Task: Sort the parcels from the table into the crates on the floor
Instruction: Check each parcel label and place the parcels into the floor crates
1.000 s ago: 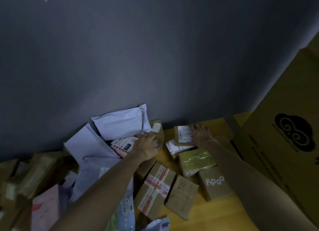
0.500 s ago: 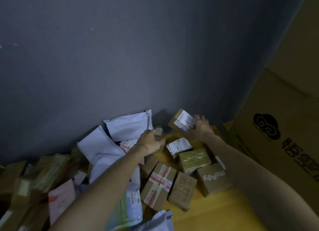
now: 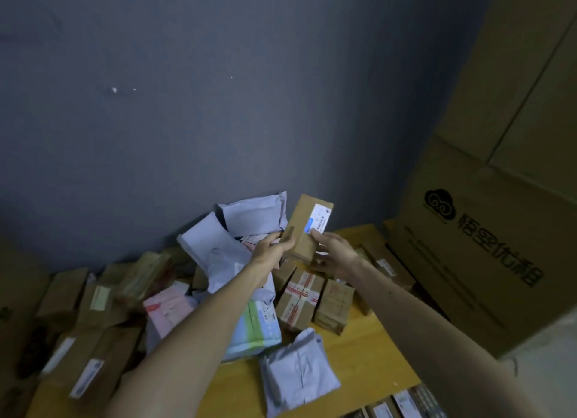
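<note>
On the left, brown boxes (image 3: 93, 308) and white mailer bags (image 3: 212, 239) are lying in a loose pile against the grey wall, on the yellow table (image 3: 368, 349).

Coming out of this pile, the left hand (image 3: 273, 250) is gripping the near left edge of one cardboard parcel (image 3: 304, 230), with its fingers curled around that edge. The parcel is not resting on anything. It is being held in the air above the pile, between the two hands and touching both.

The long axis of the parcel is running from the hands up and away toward the wall, leaning a little to the right, so the near short end is sitting at the hands and the far end is standing free. It is a plain brown, oblong box, and its white label (image 3: 320, 219) with a blue mark is facing the camera at the far right part of the upper face.

The right hand (image 3: 337, 255) is holding the near right corner: its thumb is lying on the face just under the label and its fingers are curling below. Both hands are equally near, one on each side.

I judge that the label is being read, and that the parcel must then go down and back toward the person, because the crates are on the floor.

Further right a large printed carton (image 3: 484, 246) is standing. At the bottom right, some labelled packets (image 3: 406, 402) are showing below the table edge; I cannot tell whether they are in a crate.
</note>
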